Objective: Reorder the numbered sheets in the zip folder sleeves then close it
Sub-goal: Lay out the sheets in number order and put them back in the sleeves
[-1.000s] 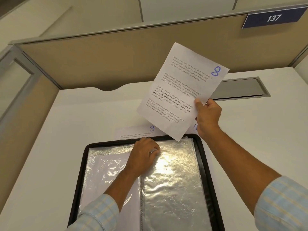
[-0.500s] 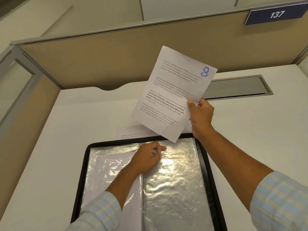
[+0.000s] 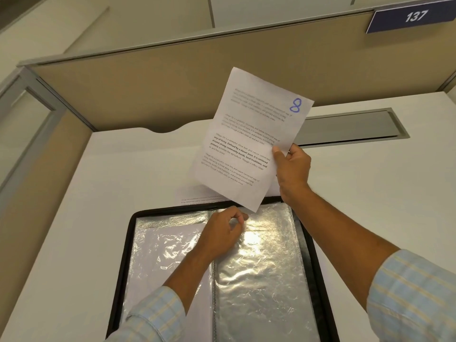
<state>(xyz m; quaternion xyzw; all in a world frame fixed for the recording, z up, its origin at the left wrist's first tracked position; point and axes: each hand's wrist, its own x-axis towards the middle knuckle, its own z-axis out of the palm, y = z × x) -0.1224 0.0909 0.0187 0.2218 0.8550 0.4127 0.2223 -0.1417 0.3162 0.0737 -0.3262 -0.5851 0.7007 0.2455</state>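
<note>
- Cubicle desk: a person's right hand (image 3: 292, 169) grips sheet 8 (image 3: 246, 144) by its right edge, thumb on the front. It holds the sheet tilted in the air above the far end of the open zip folder (image 3: 128, 243), which lies flat on the desk (image 3: 86, 193).
- Left hand (image 3: 219, 233), fingers curled, sits at the top of the right sleeve (image 3: 261, 267) near the spine. It looks to be pinching the plastic mouth, tho glare makes contact hard to confirm.
- Step in hand, by my read: loading no. 8 into that sleeve; closing not yet begun.
- Next move calls for: sheet's bottom corner brought to the sleeve mouth, squared w/ the opening, then slid down flat while the other hand holds the film apart. Fed at an angle, thin paper would likely buckle.
- Left sleeve (image 3: 167, 255) shows a white page inside; its number can't be read.
- Loose sheets (image 3: 195, 196) lie on the desk just beyond the folder, mostly hidden behind sheet 8; numbers not visible.
- Folder's near end is cut off by the frame edge, and sleeves stacked beneath can't be counted.
</note>
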